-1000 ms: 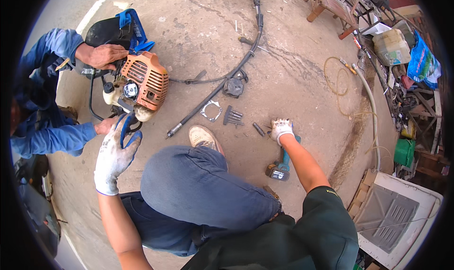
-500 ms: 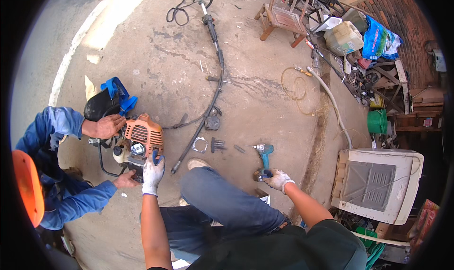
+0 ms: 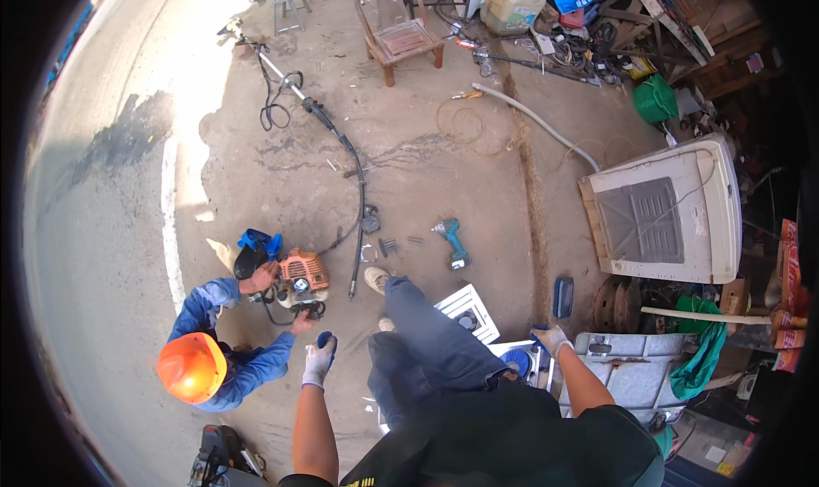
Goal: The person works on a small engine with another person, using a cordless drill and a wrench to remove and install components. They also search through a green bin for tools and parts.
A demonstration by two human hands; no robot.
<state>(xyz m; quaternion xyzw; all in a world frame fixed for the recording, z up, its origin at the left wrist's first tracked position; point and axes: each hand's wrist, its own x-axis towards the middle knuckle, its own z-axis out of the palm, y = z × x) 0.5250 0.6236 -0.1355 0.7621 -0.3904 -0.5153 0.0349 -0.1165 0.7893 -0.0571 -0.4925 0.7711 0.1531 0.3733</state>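
Observation:
My left hand, in a white glove with blue fingertips, hovers with fingers loosely apart beside an engine with an orange slotted cover. A co-worker in an orange helmet has a hand at its far left side and the other at its near edge. My right hand, gloved alike, is empty and loosely open above a white frame holding a blue round part. The teal cordless power tool lies on the floor, out of my hands.
A long shaft stretches across the floor from the engine. Small parts lie near my shoe. A white slatted piece and a grey panel are by my right side. Farther off stand a wooden chair and a white cabinet.
My right hand has let go of the power tool and moved right to the white frame. My left hand has come off the engine toward me. The view has shifted, showing more floor and road.

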